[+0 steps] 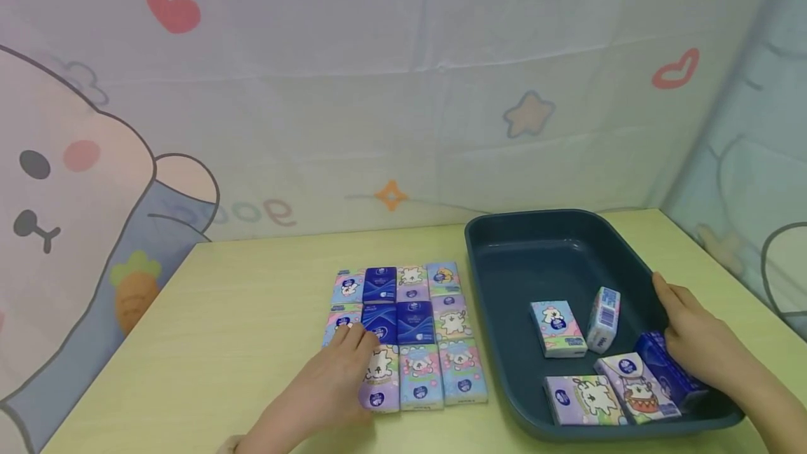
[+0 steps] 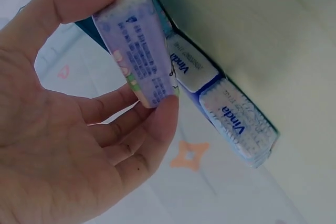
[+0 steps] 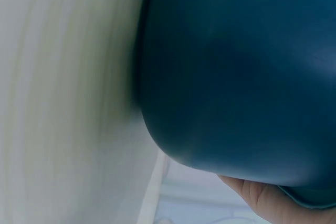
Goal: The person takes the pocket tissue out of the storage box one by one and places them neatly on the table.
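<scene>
The word "Vinda" reads clearly in the left wrist view: it stands on the end of the lilac pack (image 2: 140, 56), beside the thumb, and again on the pale ends of two packs (image 2: 239, 121) just beyond. A block of dark blue print runs down the lilac pack's side, too blurred to make out, and one neighbouring end carries a line of small digits. The head view shows what the wrist views do not — the packs set side by side in three rows on the worktop (image 1: 252, 328), and five more inside the dark tray (image 1: 526, 265) to their right, one of them standing on edge with a barcode (image 1: 608, 317) facing up. The left hand (image 1: 333, 380) reaches in from the near side and pinches the lilac pack at the front of the rows, thumb at one end and fingertips at the other. The right hand (image 1: 712, 345) grips the tray's right rim, its fingers bent over the edge; the right wrist view gives mostly the tray's smooth outer wall — with part of that hand at the lower corner.
</scene>
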Tool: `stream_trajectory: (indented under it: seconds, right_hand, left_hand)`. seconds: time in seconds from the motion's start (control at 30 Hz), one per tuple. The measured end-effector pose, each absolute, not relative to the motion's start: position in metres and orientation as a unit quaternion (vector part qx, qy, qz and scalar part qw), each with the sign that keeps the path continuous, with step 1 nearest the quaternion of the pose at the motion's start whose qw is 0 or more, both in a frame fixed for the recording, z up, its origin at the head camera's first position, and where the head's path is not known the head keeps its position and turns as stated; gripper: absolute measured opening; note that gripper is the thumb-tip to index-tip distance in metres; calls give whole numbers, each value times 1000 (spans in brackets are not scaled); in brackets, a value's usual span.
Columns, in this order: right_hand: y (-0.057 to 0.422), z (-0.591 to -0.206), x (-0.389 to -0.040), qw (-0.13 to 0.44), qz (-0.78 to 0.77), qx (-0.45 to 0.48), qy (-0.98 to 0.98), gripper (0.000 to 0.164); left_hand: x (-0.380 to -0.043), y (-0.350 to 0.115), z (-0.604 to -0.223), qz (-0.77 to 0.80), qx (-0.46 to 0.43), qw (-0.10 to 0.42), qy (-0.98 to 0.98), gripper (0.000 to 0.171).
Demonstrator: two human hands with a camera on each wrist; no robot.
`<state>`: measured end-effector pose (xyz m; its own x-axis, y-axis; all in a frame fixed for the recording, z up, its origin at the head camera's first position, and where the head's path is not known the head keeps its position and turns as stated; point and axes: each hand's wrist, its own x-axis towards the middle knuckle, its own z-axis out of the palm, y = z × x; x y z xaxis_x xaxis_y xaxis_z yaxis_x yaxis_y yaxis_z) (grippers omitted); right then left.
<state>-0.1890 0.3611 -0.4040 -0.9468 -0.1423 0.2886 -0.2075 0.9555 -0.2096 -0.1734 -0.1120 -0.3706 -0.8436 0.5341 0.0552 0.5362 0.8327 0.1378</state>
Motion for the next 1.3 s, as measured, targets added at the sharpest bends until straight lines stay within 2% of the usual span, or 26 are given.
stream_trajectory:
  seconds: [0.73,1.03,1.3]
  right_hand:
    - [361,-402,-189,123,122,82,-981,70]
    - [362,-403,-189,122,123,83,-981,71]
    - [361,-402,-189,130,118,89,-980,70]
  left_hand:
    - [-175,-110,-375,-59,-259,-29,-964,73]
    - [-175,-109,-376,-54,-258,-26,-964,70]
    - [-173,-106,-373,-69,-254,-16,-965,78]
